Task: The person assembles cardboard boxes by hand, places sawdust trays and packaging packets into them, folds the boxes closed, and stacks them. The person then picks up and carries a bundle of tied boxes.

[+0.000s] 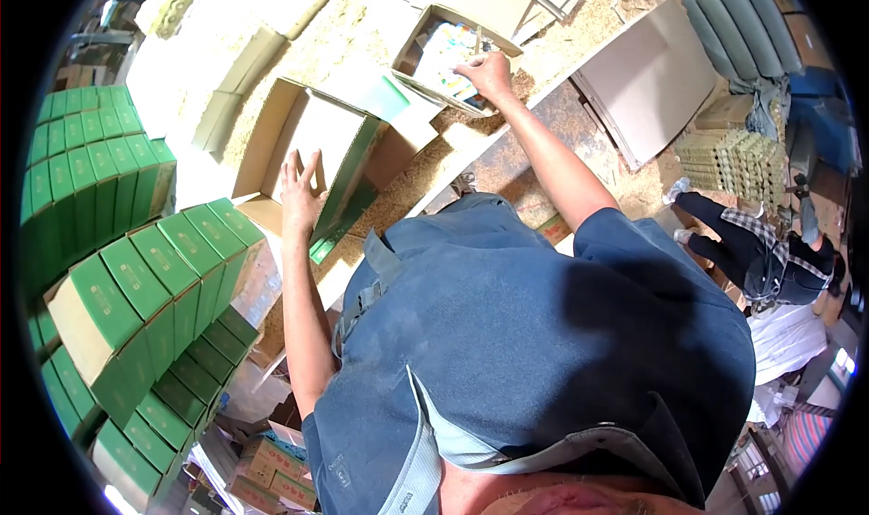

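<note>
My left hand [301, 189] lies with its fingers apart against an open cardboard box [258, 166], green outside, brown and white inside. This box is tilted on the workbench, its flaps spread. My right hand [490, 76] reaches into a smaller open carton [412, 58] to the right. The carton holds a heap of white, blue and yellow printed packets [444, 53]. The right fingers are drawn together at the heap; what lies between them is too small to make out. A light-green flap or sheet [387, 99] sits between the two boxes.
Wood shavings [353, 40] cover the bench. Stacked green boxes [149, 275] rise close on my left. Flat grey boards [647, 81] lean at the right, near stacked egg trays [733, 164]. A person [760, 248] stands farther right. Brown cartons [272, 470] sit low behind.
</note>
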